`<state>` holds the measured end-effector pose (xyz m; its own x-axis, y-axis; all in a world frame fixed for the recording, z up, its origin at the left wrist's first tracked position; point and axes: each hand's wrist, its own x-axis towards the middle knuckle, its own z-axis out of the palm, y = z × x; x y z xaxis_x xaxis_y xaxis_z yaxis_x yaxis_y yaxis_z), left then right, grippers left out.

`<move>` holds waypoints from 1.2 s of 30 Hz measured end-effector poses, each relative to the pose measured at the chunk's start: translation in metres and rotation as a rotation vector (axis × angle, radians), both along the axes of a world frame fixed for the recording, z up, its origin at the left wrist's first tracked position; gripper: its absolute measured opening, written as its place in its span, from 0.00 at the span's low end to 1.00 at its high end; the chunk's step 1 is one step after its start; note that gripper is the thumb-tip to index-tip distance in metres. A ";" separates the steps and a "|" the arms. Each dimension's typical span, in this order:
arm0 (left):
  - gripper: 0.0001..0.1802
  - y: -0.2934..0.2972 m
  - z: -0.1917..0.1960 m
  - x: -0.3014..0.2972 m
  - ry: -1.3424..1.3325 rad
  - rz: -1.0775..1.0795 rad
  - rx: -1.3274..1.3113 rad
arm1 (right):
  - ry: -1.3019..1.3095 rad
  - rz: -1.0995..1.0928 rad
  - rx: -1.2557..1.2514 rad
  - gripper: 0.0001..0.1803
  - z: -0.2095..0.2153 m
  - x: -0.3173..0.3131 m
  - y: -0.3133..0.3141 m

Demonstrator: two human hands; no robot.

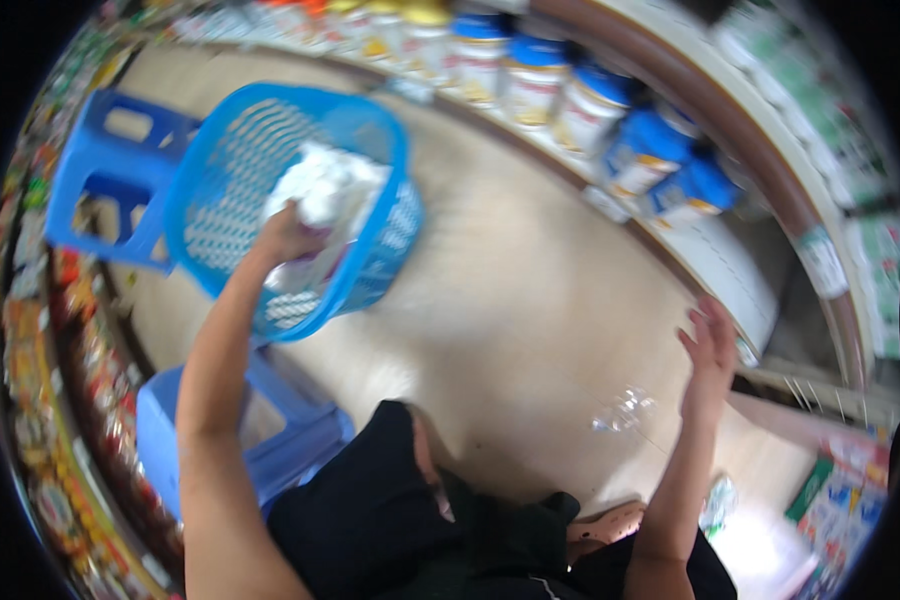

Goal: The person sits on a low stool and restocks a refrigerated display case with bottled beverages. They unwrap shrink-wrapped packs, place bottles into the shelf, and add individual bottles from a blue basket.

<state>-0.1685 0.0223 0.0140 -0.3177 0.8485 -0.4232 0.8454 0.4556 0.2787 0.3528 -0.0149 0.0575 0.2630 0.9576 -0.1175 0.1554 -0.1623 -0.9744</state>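
My left hand point(295, 238) reaches down into a blue plastic basket point(398, 215) with perforated walls. Its fingers are blurred but look closed on a white crumpled bundle point(325, 185), which could be cloth or plastic film. Something purple shows beside the fingers, too smeared to name. Off to the right, beside the lower shelf, my right hand point(710, 345) is open and holds nothing, its fingers spread.
Blue plastic stools stand behind the basket point(135, 155) and near my left forearm point(160, 430). White canisters with blue lids point(535, 80) line the shelf point(710, 265) at the upper right. Small colourful packages point(55, 490) fill the left shelves. Clear crumpled plastic point(625, 408) lies on the floor.
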 end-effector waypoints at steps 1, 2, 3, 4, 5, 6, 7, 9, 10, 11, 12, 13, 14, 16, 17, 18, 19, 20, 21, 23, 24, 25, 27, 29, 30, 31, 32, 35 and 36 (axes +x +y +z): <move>0.46 -0.007 -0.011 -0.020 0.056 -0.077 0.033 | 0.036 0.010 -0.013 0.20 0.001 -0.003 0.003; 0.45 -0.009 -0.017 -0.024 0.058 -0.122 0.070 | 0.059 0.004 -0.020 0.19 0.001 -0.006 0.006; 0.43 -0.010 -0.019 -0.023 0.068 -0.160 0.104 | 0.053 -0.007 -0.029 0.20 0.003 -0.008 0.010; 0.40 -0.009 -0.019 -0.023 0.063 -0.167 0.139 | 0.042 -0.032 -0.034 0.21 0.003 -0.010 0.013; 0.38 -0.007 -0.013 -0.021 0.064 -0.172 0.171 | 0.037 -0.054 -0.040 0.22 0.002 -0.010 0.017; 0.35 -0.005 -0.009 -0.019 0.065 -0.172 0.203 | -0.007 -0.055 0.002 0.23 -0.001 -0.008 0.022; 0.33 -0.003 -0.005 -0.016 0.045 -0.161 0.259 | -0.050 -0.053 0.042 0.25 -0.006 -0.007 0.028; 0.30 -0.001 0.017 0.007 0.003 -0.130 0.368 | -0.119 -0.052 0.108 0.30 -0.008 -0.008 0.043; 0.26 -0.001 0.024 0.016 0.016 -0.169 0.459 | -0.146 -0.052 0.136 0.33 -0.007 -0.013 0.054; 0.26 -0.002 0.035 0.029 -0.032 -0.154 0.528 | -0.170 -0.048 0.163 0.35 -0.007 -0.018 0.065; 0.25 -0.002 0.047 0.044 -0.080 -0.138 0.598 | -0.184 -0.057 0.178 0.38 -0.008 -0.021 0.076; 0.24 -0.001 0.058 0.060 -0.134 -0.124 0.671 | -0.202 -0.069 0.195 0.40 -0.009 -0.023 0.087; 0.21 -0.001 0.069 0.075 -0.168 -0.133 0.711 | -0.217 -0.079 0.212 0.43 -0.010 -0.026 0.098; 0.20 -0.001 0.082 0.097 -0.242 -0.231 0.796 | -0.209 -0.023 0.250 0.45 -0.009 -0.032 0.115; 0.19 -0.002 0.088 0.109 -0.280 -0.282 0.838 | -0.205 0.003 0.269 0.46 -0.009 -0.034 0.121; 0.19 -0.004 0.093 0.122 -0.331 -0.314 0.825 | -0.203 0.010 0.296 0.46 -0.011 -0.037 0.126; 0.19 -0.006 0.098 0.132 -0.340 -0.373 0.828 | -0.203 0.016 0.324 0.46 -0.013 -0.040 0.130; 0.19 -0.009 0.102 0.142 -0.345 -0.433 0.829 | -0.199 0.024 0.350 0.46 -0.015 -0.042 0.132; 0.20 -0.013 0.106 0.150 -0.345 -0.491 0.828 | -0.212 0.000 0.338 0.45 -0.012 -0.046 0.132; 0.18 -0.017 0.111 0.163 -0.351 -0.582 0.790 | -0.244 -0.049 0.314 0.44 -0.005 -0.052 0.132; 0.17 -0.018 0.111 0.168 -0.356 -0.628 0.772 | -0.244 -0.051 0.314 0.43 -0.005 -0.051 0.133; 0.17 -0.019 0.111 0.172 -0.370 -0.648 0.778 | -0.246 -0.053 0.314 0.42 -0.006 -0.049 0.135; 0.17 -0.021 0.108 0.179 -0.397 -0.685 0.788 | -0.259 -0.065 0.324 0.41 -0.008 -0.047 0.135; 0.19 -0.021 0.105 0.183 -0.440 -0.690 0.774 | -0.285 -0.092 0.348 0.39 -0.011 -0.045 0.135; 0.19 -0.021 0.103 0.184 -0.453 -0.693 0.768 | -0.295 -0.118 0.338 0.39 -0.012 -0.043 0.134; 0.18 -0.022 0.101 0.185 -0.466 -0.696 0.763 | -0.305 -0.143 0.328 0.38 -0.013 -0.040 0.132; 0.18 -0.023 0.100 0.186 -0.465 -0.695 0.756 | -0.312 -0.168 0.317 0.38 -0.013 -0.039 0.130; 0.18 -0.025 0.097 0.188 -0.470 -0.698 0.730 | -0.227 -0.247 0.303 0.37 -0.012 -0.035 0.121; 0.18 -0.026 0.095 0.188 -0.480 -0.703 0.719 | -0.191 -0.267 0.316 0.36 -0.013 -0.033 0.119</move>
